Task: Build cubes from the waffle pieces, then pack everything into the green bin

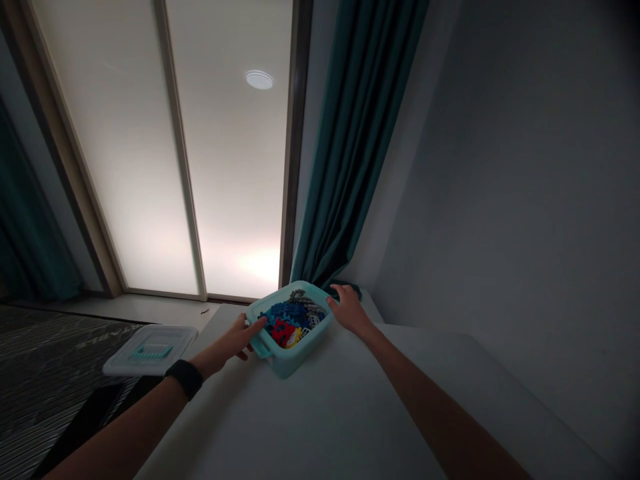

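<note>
A teal plastic tub [293,360] of toy bricks [287,321] is set on a white table [300,420], low in the middle of the frame. It is touched by the left hand [230,341] and right hand [350,310], with fingers spread wide. It looks light and stiff, and can be held by its side handle [258,347].

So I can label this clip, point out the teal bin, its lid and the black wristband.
Teal plastic bin [289,363], head view, on its front wall.
Translucent lid [151,350], head view, on its teal handle.
Black wristband [186,378], head view, on the band's middle.
</note>
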Tool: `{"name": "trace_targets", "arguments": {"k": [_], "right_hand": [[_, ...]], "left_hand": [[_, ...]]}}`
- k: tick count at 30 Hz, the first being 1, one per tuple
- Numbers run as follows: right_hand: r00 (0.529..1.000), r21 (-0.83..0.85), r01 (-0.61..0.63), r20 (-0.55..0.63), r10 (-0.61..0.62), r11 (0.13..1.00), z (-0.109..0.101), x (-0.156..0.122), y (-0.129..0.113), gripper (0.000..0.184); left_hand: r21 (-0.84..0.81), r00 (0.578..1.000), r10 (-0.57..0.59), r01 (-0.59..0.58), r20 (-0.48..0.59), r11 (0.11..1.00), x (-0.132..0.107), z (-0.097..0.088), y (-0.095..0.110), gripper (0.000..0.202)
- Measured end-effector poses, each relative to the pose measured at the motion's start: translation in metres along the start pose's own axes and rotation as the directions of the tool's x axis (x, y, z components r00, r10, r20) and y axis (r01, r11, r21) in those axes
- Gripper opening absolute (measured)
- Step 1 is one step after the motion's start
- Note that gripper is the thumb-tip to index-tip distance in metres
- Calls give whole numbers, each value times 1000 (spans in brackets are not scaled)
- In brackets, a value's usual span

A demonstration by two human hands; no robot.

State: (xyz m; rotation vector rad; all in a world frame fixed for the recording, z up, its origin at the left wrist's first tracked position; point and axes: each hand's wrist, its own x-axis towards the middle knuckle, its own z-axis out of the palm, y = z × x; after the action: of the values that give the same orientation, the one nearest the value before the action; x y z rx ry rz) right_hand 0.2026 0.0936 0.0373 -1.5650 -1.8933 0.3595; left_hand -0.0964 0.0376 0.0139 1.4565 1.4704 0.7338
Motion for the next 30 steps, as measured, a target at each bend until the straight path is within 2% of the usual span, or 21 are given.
{"name": "trace_targets", "arguments": {"k": [2,4,7,10,14,17,20,23,30], "right_hand": [[996,20,-89,16,88,996,7,13,9,42],[989,35,-146,8,146,989,14,15,13,43],[984,60,-174,-37,177,983,14,1,15,43],[983,83,-167,-65,172,983,4,-19,16,45],[986,104,-131,-93,141,986,-10,-38,14,44],[986,127,-135,-79,145,983,-17,-43,10,45],[981,159,-167,-75,180,973,-22,-44,5,50],[975,182,-213,-24,220,960,-26,-44,-2,55],[980,203,-173,-62,189,964,-23,-52,-6,56]], "left_hand": [[-156,1000,8,-10,-12,988,-5,9,4,54],[-248,996,57,-74,-72,966,-4,13,10,47],[-281,969,177,-221,-172,934,1,10,23,45],[-358,953,158,-246,-259,901,6,5,35,39],[-433,986,74,-134,-152,891,9,3,46,24],[-444,992,43,-93,-122,891,12,1,51,23],[-451,991,34,-90,-130,888,16,2,53,24],[-451,989,32,-94,-144,888,18,5,52,21],[-464,985,48,-120,-165,878,20,6,47,24]]}}
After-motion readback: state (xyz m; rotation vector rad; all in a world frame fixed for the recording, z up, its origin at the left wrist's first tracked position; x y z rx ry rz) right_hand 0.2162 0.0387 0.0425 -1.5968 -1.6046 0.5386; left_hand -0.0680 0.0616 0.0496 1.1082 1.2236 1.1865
